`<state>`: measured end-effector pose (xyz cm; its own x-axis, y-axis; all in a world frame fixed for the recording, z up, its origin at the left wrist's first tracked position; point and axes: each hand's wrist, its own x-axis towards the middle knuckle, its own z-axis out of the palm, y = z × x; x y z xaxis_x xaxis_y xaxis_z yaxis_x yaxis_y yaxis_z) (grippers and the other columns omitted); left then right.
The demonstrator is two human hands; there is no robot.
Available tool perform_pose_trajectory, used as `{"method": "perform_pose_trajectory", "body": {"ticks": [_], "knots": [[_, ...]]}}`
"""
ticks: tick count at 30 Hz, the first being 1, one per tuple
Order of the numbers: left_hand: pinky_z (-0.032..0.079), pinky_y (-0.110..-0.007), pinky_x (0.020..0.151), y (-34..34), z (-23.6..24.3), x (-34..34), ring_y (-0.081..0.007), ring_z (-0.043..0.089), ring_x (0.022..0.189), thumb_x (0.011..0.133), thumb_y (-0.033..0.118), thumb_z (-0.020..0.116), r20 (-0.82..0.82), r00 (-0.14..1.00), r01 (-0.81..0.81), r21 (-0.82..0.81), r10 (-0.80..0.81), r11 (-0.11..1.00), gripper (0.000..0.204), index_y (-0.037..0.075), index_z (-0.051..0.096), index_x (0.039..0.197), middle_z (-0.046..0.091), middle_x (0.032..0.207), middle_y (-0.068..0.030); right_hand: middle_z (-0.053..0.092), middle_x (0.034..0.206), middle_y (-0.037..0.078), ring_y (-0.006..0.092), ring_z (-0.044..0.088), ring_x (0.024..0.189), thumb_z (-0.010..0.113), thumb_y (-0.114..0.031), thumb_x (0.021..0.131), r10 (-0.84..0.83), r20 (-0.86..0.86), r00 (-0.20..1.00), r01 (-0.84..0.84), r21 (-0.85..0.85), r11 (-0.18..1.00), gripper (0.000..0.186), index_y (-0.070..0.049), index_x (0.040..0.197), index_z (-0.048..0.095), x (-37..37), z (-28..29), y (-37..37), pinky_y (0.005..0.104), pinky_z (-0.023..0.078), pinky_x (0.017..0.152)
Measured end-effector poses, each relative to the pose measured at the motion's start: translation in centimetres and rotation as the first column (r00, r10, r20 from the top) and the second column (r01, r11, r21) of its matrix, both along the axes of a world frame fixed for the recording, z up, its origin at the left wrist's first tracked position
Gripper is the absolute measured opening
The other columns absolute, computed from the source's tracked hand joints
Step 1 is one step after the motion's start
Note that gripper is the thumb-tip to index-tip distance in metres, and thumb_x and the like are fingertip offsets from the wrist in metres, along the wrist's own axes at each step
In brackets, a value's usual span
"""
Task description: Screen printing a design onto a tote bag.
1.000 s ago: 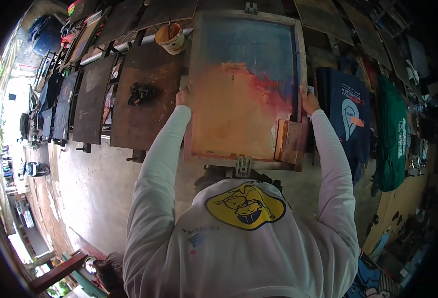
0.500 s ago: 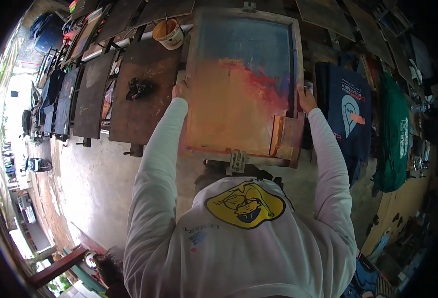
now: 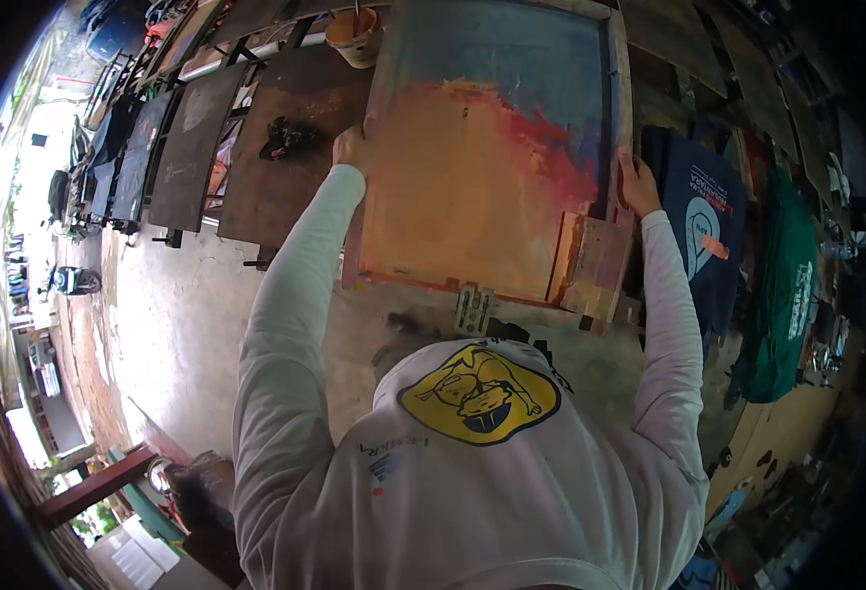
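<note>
Between my two hands is a large wooden-framed printing screen (image 3: 453, 197), its mesh smeared orange below, red across the middle and blue-grey above. My left hand (image 3: 350, 147) grips its left side rail, fingers partly hidden behind the wood. On the opposite rail, my right hand (image 3: 639, 184) is closed round the edge, thumb on the near face. A short wooden block, possibly a squeegee (image 3: 590, 265), rests in the screen's lower right corner, stained orange along one side. A metal clamp (image 3: 474, 310) sits at the bottom rail.
Dark flat boards (image 3: 197, 147) stand in a row to the left, one bearing a crumpled black rag (image 3: 290, 138). A paint-stained bucket (image 3: 355, 39) is beyond it. Navy printed cloth (image 3: 703, 221) and green cloth (image 3: 777, 285) lie on the right. Concrete floor (image 3: 187, 334) shows at left.
The screen appears larger and nearer, with both hands still on its side rails and spaced wider apart. The surroundings have shifted and tilted slightly in view.
</note>
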<state>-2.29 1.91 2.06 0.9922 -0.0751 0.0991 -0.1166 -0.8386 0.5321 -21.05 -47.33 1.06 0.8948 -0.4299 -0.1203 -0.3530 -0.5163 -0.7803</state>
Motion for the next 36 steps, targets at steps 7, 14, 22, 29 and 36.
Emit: {"method": "perform_pose_trajectory", "body": {"ticks": [7, 14, 22, 29, 36], "knots": [[0.046, -0.052, 0.089, 5.0, 5.2, -3.4, -0.0477, 0.060, 0.101, 0.099, 0.055, 0.037, 0.056, 0.996, -0.061, -0.084, 0.066, 0.995, 0.068, -0.005, 0.069, 0.094, 0.064, 0.098, -0.0321, 0.063, 0.129, 0.020, 0.0279, 0.058, 0.121, 0.052, -0.059, 0.097, 0.004, 0.149, 0.989, -0.011, 0.046, 0.999, 0.073, 0.006, 0.131, 0.057, 0.0, 7.7, 4.0, 0.0315, 0.040, 0.102], [0.046, -0.053, 0.088, 10.9, 8.9, -8.8, -0.0474, 0.060, 0.100, 0.100, 0.055, 0.036, 0.114, 0.984, -0.120, -0.163, 0.139, 0.979, 0.069, -0.005, 0.068, 0.090, 0.064, 0.096, -0.0316, 0.064, 0.125, 0.021, 0.0301, 0.059, 0.119, 0.051, -0.061, 0.096, 0.132, 0.236, 0.963, -0.125, -0.044, 0.991, 0.073, 0.004, 0.128, 0.060, -1.9, 13.9, 9.9, 0.0341, 0.042, 0.101], [0.046, -0.052, 0.088, 23.0, 12.3, -16.5, -0.0478, 0.061, 0.099, 0.099, 0.058, 0.036, 0.142, 0.960, -0.208, -0.210, 0.241, 0.955, 0.070, -0.002, 0.070, 0.093, 0.066, 0.096, -0.0294, 0.061, 0.130, 0.023, 0.0336, 0.056, 0.124, 0.051, -0.066, 0.094, 0.222, 0.320, 0.921, -0.197, -0.108, 0.974, 0.079, 0.003, 0.132, 0.057, -5.0, 16.7, 20.9, 0.0367, 0.040, 0.104], [0.046, -0.051, 0.084, 36.1, 12.4, -24.4, -0.0486, 0.060, 0.100, 0.101, 0.057, 0.033, 0.176, 0.913, -0.316, -0.264, 0.368, 0.911, 0.070, -0.003, 0.068, 0.099, 0.065, 0.099, -0.0303, 0.063, 0.126, 0.023, 0.0339, 0.058, 0.121, 0.048, -0.063, 0.096, 0.400, 0.360, 0.843, -0.407, -0.059, 0.911, 0.076, 0.003, 0.133, 0.056, -6.4, 17.4, 33.8, 0.0372, 0.043, 0.100], [0.045, -0.040, 0.093, 51.0, 6.2, -30.2, -0.0347, 0.063, 0.101, 0.103, 0.054, 0.035, 0.011, 0.946, -0.263, -0.557, 0.324, 0.788, 0.067, -0.005, 0.062, 0.115, 0.067, 0.105, -0.0237, 0.064, 0.123, 0.022, 0.0339, 0.060, 0.117, 0.049, -0.062, 0.096, 0.519, 0.329, 0.789, -0.509, -0.124, 0.852, 0.073, 0.003, 0.130, 0.058, -3.7, 15.7, 44.8, 0.0377, 0.044, 0.098]]}}
